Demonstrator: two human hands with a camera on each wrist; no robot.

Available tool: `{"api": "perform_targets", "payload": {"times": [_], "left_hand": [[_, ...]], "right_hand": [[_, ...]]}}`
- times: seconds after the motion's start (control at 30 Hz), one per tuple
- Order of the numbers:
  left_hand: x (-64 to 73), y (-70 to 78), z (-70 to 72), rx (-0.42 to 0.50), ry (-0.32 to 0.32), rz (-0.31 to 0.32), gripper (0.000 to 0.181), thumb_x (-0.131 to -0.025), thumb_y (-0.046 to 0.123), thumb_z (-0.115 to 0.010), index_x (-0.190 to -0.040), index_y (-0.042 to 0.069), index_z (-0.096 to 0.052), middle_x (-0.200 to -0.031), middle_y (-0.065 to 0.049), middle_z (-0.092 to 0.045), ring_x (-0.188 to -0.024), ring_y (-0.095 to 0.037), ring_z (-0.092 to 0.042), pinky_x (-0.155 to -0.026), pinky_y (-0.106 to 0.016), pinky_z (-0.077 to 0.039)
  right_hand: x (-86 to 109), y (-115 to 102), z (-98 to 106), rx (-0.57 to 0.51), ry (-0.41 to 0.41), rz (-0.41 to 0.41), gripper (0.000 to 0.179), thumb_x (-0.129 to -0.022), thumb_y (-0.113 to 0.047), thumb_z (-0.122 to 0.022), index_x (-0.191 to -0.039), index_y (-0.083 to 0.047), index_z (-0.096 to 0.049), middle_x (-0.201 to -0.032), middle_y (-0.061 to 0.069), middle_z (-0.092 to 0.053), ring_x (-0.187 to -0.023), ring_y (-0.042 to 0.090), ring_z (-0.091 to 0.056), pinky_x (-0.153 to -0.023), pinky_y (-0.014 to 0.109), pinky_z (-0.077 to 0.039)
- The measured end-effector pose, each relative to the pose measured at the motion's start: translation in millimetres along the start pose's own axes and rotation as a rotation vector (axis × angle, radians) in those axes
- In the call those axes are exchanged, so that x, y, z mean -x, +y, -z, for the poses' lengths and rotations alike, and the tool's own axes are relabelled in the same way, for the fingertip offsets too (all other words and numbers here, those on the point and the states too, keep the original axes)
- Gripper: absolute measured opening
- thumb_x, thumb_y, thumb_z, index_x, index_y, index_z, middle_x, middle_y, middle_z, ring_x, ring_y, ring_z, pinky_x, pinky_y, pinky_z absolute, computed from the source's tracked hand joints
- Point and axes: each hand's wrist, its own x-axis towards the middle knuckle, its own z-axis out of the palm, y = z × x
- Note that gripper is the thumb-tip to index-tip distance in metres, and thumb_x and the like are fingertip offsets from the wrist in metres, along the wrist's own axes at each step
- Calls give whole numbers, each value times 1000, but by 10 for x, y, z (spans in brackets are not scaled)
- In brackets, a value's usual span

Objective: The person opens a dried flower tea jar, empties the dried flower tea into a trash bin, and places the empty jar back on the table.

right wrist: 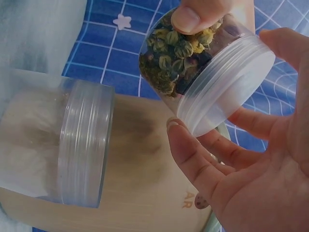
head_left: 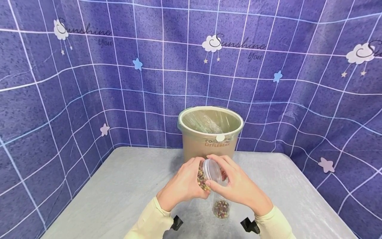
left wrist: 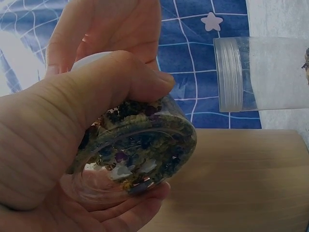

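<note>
My left hand (head_left: 186, 181) grips a clear plastic jar (right wrist: 166, 63) filled with dried flower buds, some greenish yellow and some dark. The jar is tilted over, its translucent screw lid (right wrist: 236, 82) facing my right hand (head_left: 234, 182). That hand holds the lid by its edge, thumb on one side and fingertips on the other, in the right wrist view. Just below my hands in the head view, a second clear jar (head_left: 221, 209) stands upright on the table, dried flowers in its lower part. Its ridged top (left wrist: 229, 75) shows in the left wrist view.
A beige bin (head_left: 194, 146) with a pale rim and a clear liner bag stands on the grey table (head_left: 134, 172), right behind my hands. Purple gridded cloth (head_left: 149, 83) hangs behind the table and at both sides.
</note>
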Motion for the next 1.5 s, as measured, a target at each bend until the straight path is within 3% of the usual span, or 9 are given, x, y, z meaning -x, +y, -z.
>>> {"api": "perform_targets", "payload": {"times": [0.83, 1.17, 1.4, 1.5], "left_hand": [[-8, -5, 25, -21, -21, 0, 80, -55, 24, -92, -126, 12, -57, -109, 2, -61, -95, -15, -60, -83, -33, -55], [-7, -29, 33, -31, -7, -21, 85, -52, 24, -94, -128, 11, -57, -113, 1, -62, -97, -15, -61, -84, -33, -55], [1, -27, 31, -39, -4, -30, 86, -53, 23, -95, -129, 10, -58, -113, -1, -63, -98, -17, -62, -85, -34, -55], [5, -25, 31, -47, -3, -34, 86, -53, 23, -95, -129, 10, -58, -113, -1, -63, -98, -17, -62, -85, -34, -55]], "right_hand": [[-1, 62, 88, -9, -75, 66, 79, -90, -50, -77, -156, -25, -43, -136, -13, -54, -95, 10, -61, -79, 32, -55], [-10, 99, 87, -39, -76, 118, 78, -89, -41, -80, -155, -25, -43, -142, -9, -54, -97, 10, -63, -83, 33, -56], [-15, 107, 89, -68, -90, 109, 77, -88, -38, -82, -154, -29, -43, -141, -11, -53, -102, 10, -64, -86, 34, -58], [-13, 113, 94, -82, -98, 107, 76, -87, -37, -82, -153, -25, -45, -140, -9, -54, -102, 11, -64, -86, 34, -58]]}}
